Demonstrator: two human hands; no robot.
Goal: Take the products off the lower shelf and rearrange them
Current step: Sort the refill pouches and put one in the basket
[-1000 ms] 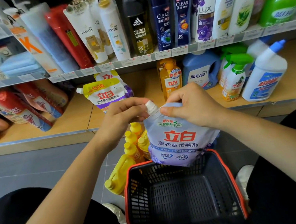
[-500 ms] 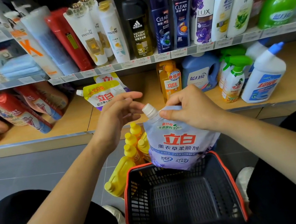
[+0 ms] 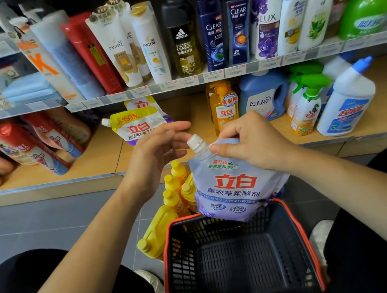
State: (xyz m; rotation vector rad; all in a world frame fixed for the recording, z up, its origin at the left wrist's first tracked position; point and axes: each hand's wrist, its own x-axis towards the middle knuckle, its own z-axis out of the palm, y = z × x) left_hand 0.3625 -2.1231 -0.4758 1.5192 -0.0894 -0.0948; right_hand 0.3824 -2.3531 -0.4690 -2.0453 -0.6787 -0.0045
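Head view, the only one.

- Person crouches facing the lower shelf [image 3: 89,162]; a dark mesh basket [image 3: 225,234] sits on the floor between the knees.
- Right hand [image 3: 250,148] pinches the top edge of a lavender softener pouch [image 3: 233,185] just beside its white spout cap. Thumb and curled fingers are clamped on the seam. Likely reason: the stiff seam is the one firm part of a soft, floppy bag.
- The pouch hangs upright off the shelf, its bottom at the basket's far rim. Cannot tell whether it rests on the rim or hangs free.
- Left hand [image 3: 156,157] is spread and relaxed, holding nothing, fingertips close to the cap. Contact not clear.
- Yellow bottles [image 3: 159,229] are grouped on the floor left of the basket, probably cleared from the shelf to make room.
- On the shelf: a yellow-topped pouch [image 3: 139,126] leaning back, an orange bottle [image 3: 223,109], a blue jug [image 3: 262,95], a green-trigger spray bottle [image 3: 306,104] and a white angled-neck bottle [image 3: 346,103].
- Judgement: unloading is partway; the pouch looks bound for the basket.
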